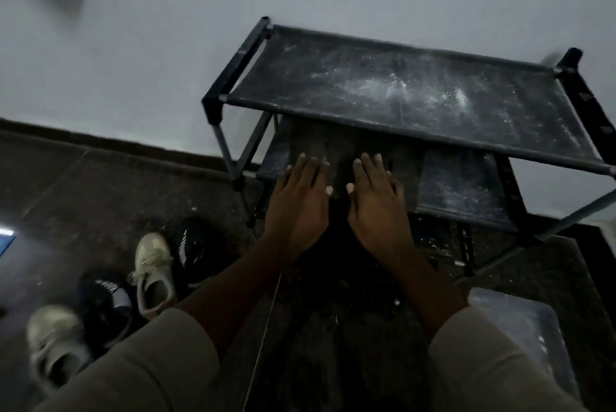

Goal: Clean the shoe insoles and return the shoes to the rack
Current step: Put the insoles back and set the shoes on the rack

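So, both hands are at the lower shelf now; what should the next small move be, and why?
Probably bring the left hand back to the pale sneaker on the floor and take it. Both it and the right hand lie flat and open, holding nothing, and the top shelf of the rack carries only dust.

Shoe rack (400, 95): black tube frame with dark fabric shelves, upright against the wall. Top shelf is streaked with white dust and scuffs, heaviest right of centre. Middle shelf (463, 188) is likewise dusted; a dull brown-grey item (336, 145) lies on its left half, too dim to identify. Four shoes sit upright on the floor left of the rack in a loose diagonal row: far black sneaker (191, 248) with white stripes, far cream sneaker (153, 273) with laces, near black sneaker (106, 303), near cream sneaker (55, 345).
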